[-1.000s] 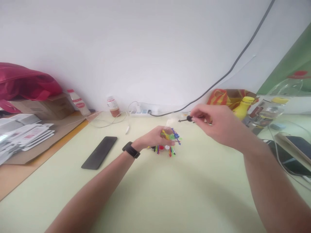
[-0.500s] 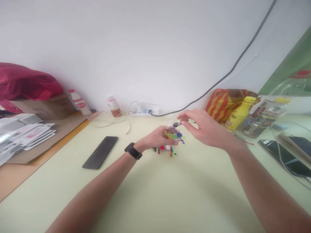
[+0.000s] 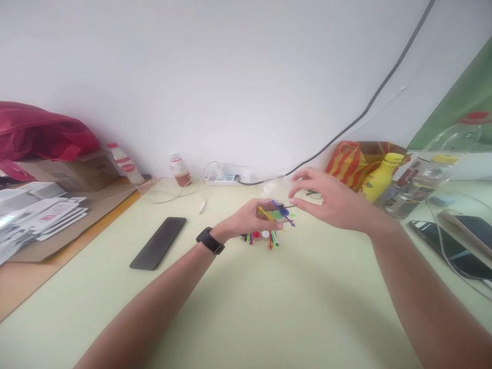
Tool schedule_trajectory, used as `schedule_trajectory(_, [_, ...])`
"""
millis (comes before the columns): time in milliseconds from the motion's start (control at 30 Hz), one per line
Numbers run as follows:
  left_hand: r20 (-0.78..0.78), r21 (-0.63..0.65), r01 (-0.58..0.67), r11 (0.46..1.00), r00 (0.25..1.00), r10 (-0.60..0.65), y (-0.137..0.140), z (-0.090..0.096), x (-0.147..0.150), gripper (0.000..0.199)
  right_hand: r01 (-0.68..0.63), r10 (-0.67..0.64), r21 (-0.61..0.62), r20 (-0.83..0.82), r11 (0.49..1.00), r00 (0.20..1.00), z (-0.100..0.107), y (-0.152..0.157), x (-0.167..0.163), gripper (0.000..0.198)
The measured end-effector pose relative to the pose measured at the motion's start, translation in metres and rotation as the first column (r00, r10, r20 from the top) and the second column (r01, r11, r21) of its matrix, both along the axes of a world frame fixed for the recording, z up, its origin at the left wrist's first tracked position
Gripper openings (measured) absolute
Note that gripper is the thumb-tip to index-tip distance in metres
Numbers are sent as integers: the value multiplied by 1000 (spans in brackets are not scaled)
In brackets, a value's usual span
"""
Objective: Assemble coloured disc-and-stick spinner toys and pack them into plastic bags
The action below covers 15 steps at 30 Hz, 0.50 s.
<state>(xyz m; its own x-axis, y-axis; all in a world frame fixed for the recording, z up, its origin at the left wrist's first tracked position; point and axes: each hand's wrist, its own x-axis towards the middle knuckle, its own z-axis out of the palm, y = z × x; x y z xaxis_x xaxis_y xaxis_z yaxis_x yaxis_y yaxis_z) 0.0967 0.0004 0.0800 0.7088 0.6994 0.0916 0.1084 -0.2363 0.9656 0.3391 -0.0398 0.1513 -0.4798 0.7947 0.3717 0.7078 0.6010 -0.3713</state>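
Observation:
My left hand (image 3: 255, 218), with a black watch on its wrist, is closed around a cluster of coloured plastic spinner-like pieces (image 3: 277, 214), blue, green and yellow, some with arrow-shaped tips. A thin dark strip (image 3: 287, 207) juts from the cluster toward my right thumb; whether they touch I cannot tell. To the right of the cluster, my right hand (image 3: 326, 200) is open, thumb and fingers apart. Below my left hand, more small pieces (image 3: 265, 236) in red, white, green and blue sit close together, partly hidden by it.
A black phone-like slab (image 3: 158, 243) lies left of my forearm. Along the wall stand a small bottle (image 3: 179, 169) and a power strip (image 3: 223, 179) with cables. On the right are a striped bag (image 3: 346, 164), a yellow bottle (image 3: 380, 179) and phones (image 3: 448, 248). Boxes and papers (image 3: 49, 215) fill the left.
My right hand has drawn slightly right and its fingers have spread from a near pinch. A dark round piece by its fingertips now sits lower, by the cluster. My left hand barely moves.

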Motion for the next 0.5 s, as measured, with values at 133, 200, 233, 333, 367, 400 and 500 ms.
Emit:
schedule_trajectory(133, [-3,16,87,996,996,-87,-5,7,3,48,-131,140,-137,56,982,989,1,1,5,26])
schedule_trajectory(200, [38,71,54,996,998,-57,-6,11,4,47,-172,184,-178,51,969,982,4,1,5,28])
schedule_trajectory(233, [46,100,19,995,999,-24,-6,13,4,45,-182,194,-195,46,964,980,6,0,5,29])
schedule_trajectory(333, [-10,128,-55,990,998,57,-7,17,1,39,-190,199,-215,22,958,980,9,-2,6,32])
schedule_trajectory(367, [-31,132,-65,989,997,70,-8,17,0,38,-188,194,-212,11,959,981,9,-3,7,32])
schedule_trajectory(400, [-42,140,-75,987,996,82,-10,18,-1,37,-177,180,-205,-5,963,984,7,-4,7,31])
schedule_trajectory(500, [-16,180,-123,976,992,128,-22,18,0,32,-120,105,-208,-80,971,991,-5,-8,6,26])
